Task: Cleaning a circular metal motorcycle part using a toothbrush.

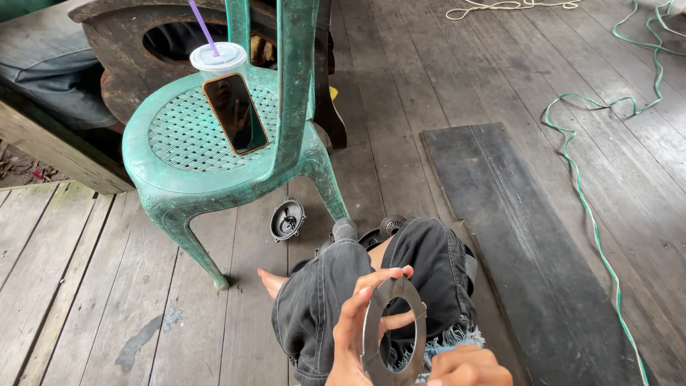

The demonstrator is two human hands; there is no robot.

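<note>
- The left hand (354, 336) grips a flat grey metal ring (393, 329) by its left rim, fingers curled over the top edge and the thumb showing through the central hole; the hand is clamped on the ring.
- The right hand (464, 366) sits at the ring's lower right edge, fingers folded against it. Much of this hand is cut off by the frame's bottom, so I cannot tell whether it pinches the ring or only steadies it.
- The ring stands nearly upright, near the bottom centre of the view, above the person's lap in black frayed jeans (371, 286).
- As a judgement: a thin disc held by its rim can twist easily, so pressure from both sides of the rim, and skin kept off the inner edge, would serve best.
- Just beyond the knees lie dark round machine parts (389, 227) on the wooden plank floor (86, 286), with a round black cover (287, 219) a little to the left, under the chair's front leg.
- A green plastic chair (193, 143) stands far left, bearing a phone (236, 113) and a lidded cup with a purple straw (218, 57).
- To the right lies a long dark board (529, 250), its near edge close to the right knee; a green cord (593, 207) winds beyond it.
- Open floor lies near left.
</note>
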